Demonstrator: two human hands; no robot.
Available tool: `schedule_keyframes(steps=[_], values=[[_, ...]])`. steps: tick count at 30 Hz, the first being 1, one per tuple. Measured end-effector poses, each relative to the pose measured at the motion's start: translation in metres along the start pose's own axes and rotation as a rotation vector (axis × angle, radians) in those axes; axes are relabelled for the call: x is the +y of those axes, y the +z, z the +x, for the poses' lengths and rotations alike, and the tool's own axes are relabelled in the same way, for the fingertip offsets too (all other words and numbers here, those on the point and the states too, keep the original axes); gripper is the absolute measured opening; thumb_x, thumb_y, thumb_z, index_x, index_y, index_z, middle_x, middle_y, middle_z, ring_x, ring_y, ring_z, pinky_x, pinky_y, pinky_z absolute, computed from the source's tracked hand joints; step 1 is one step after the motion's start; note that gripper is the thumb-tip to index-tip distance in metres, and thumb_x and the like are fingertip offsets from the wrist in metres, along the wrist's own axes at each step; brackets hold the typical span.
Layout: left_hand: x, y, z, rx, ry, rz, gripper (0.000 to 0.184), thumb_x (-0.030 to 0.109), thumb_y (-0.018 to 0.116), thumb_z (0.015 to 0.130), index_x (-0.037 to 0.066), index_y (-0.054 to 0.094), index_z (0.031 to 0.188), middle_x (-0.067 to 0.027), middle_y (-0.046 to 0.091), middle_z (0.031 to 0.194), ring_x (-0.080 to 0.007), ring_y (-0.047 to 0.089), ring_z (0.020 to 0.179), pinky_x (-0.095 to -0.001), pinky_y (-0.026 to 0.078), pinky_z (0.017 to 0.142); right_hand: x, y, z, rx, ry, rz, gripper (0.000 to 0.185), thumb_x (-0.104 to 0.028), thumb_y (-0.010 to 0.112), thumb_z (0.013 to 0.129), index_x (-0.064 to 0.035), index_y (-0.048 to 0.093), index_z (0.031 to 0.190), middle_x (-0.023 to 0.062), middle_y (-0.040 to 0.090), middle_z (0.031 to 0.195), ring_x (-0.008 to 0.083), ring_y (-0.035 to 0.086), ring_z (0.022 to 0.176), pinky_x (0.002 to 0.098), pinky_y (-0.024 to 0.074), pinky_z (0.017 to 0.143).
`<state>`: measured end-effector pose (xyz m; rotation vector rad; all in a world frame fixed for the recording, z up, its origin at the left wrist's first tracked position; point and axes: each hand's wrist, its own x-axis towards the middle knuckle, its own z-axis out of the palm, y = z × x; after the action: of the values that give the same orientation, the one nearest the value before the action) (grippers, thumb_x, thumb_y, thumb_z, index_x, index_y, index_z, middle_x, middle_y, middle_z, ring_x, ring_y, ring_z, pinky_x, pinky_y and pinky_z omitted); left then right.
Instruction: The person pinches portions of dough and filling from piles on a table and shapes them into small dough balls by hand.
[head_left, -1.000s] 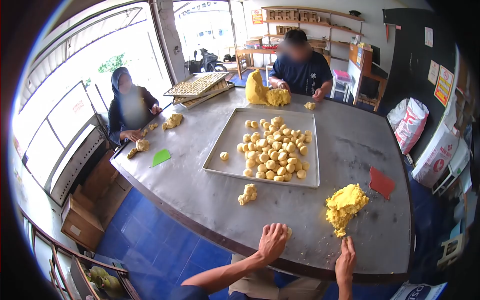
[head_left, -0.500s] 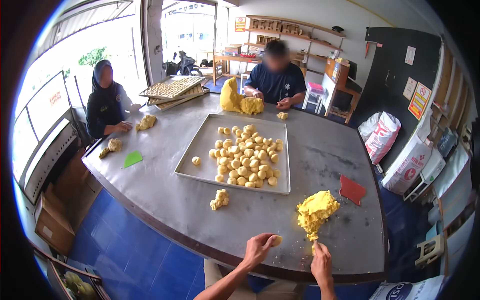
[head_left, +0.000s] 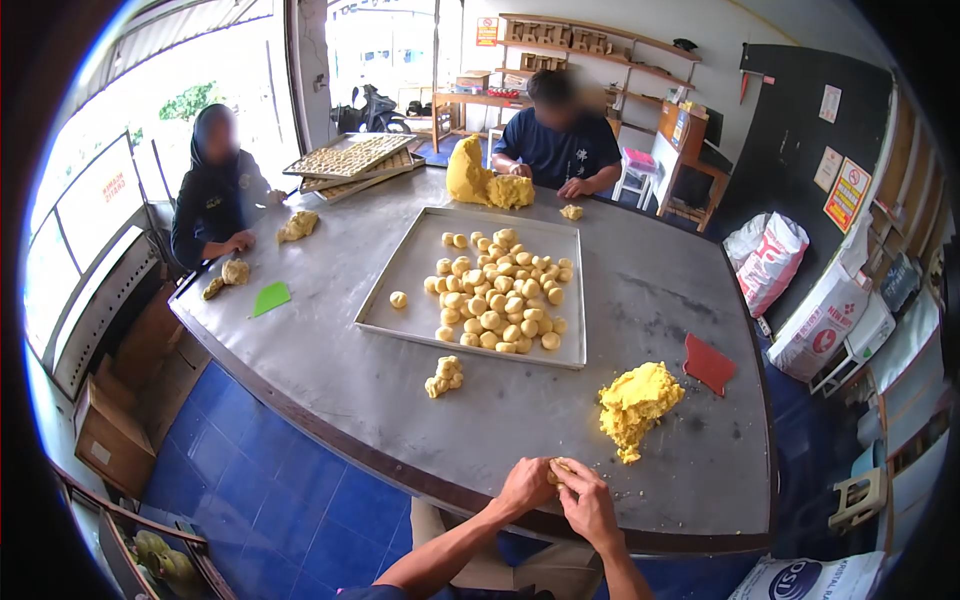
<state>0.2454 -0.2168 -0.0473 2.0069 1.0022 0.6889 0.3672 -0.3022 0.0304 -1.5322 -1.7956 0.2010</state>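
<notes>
Near the table's front edge my left hand (head_left: 527, 487) is closed around a small piece of pale dough (head_left: 556, 474). My right hand (head_left: 588, 502) meets it there, its fingers pressed onto the same dough and partly covering it. Whether a bit of yellow filling sits in that dough is hidden by the fingers. Just beyond my right hand lies a crumbly yellow mound of filling (head_left: 640, 402). A lumpy chunk of pale dough (head_left: 444, 377) rests on the table ahead of my left hand.
A metal tray (head_left: 400, 335) of many dough balls (head_left: 490, 300) lies mid-table. A red scraper (head_left: 708, 364) is right, a green scraper (head_left: 271, 298) left. Two people sit across, near a big yellow mass (head_left: 468, 172) and stacked trays (head_left: 350, 158).
My right hand has left the near edge of the yellow mound and come across to my left hand, where both now touch the dough. The view has shifted slightly.
</notes>
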Motion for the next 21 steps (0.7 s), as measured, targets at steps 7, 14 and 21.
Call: schedule_keyframes(steps=[7, 14, 21], values=[[0.016, -0.011, -0.006, -0.108, -0.074, 0.060, 0.025, 0.018, 0.072, 0.082, 0.004, 0.063, 0.100, -0.0237, 0.070, 0.088, -0.0442, 0.067, 0.089, -0.0485, 0.054, 0.074, 0.001, 0.004, -0.002, 0.024, 0.187, 0.093, 0.022, 0.001, 0.073, 0.082, -0.0003, 0.076, 0.104, 0.0182, 0.072, 0.099, 0.0335, 0.071, 0.085, 0.0363, 0.0571, 0.076], [0.008, -0.012, -0.004, -0.062, 0.072, -0.287, 0.029, 0.019, 0.077, 0.082, 0.003, 0.064, 0.103, -0.0181, 0.071, 0.089, -0.0380, 0.071, 0.086, -0.0439, 0.054, 0.074, 0.011, -0.007, 0.011, -0.070, 0.300, 0.247, 0.044, -0.007, 0.080, 0.080, -0.0094, 0.071, 0.123, 0.0124, 0.066, 0.091, 0.0247, 0.067, 0.083, 0.0363, 0.0554, 0.077], [0.012, -0.020, -0.002, -0.158, 0.212, -0.266, 0.027, 0.014, 0.077, 0.083, 0.001, 0.064, 0.103, -0.0180, 0.071, 0.091, -0.0323, 0.071, 0.085, -0.0412, 0.054, 0.074, 0.076, 0.022, 0.007, -0.291, 0.434, 0.349, 0.067, -0.009, 0.090, 0.071, -0.0089, 0.066, 0.133, 0.0008, 0.056, 0.099, 0.0076, 0.054, 0.079, 0.0239, 0.0512, 0.074]])
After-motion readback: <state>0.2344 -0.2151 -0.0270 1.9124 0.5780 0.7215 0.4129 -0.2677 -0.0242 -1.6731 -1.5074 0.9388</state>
